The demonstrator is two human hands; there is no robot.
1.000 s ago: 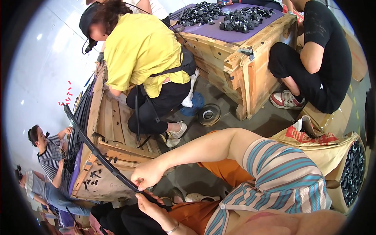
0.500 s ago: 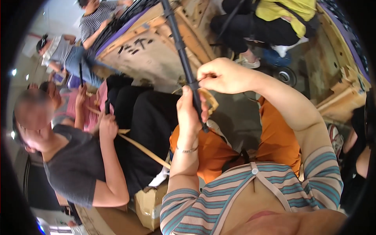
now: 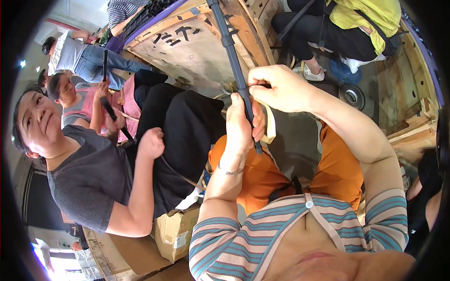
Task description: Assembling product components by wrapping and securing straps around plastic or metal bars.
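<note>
A long dark pole (image 3: pixel 228 40) with raised bands runs from the top of the view down to my lap. My left hand (image 3: pixel 241 122) is wrapped round its lower part, the thumb lying along it, and the end sticks out below the palm. My right hand (image 3: pixel 281 88) is closed in a pinch against the pole just above the left. A pale yellow strip (image 3: pixel 270 124) hangs down beside the pole under my right hand. The right fingertips seem to hold part of that strip, but the fingers partly hide it.
Ahead stands a wooden crate (image 3: pixel 187 61) with dark marks. A tape roll (image 3: pixel 351 95) lies on the floor, right of my hands. At my left sits a co-worker in a dark shirt (image 3: pixel 93 173), near a cardboard box (image 3: pixel 176 234). Another person holds a black rod (image 3: pixel 105 63).
The whole view has shifted, so the pole and both hands sit farther right. The yellow strip hangs lower and straighter. The near co-worker's fist has moved right, with the black rod no longer showing in it.
</note>
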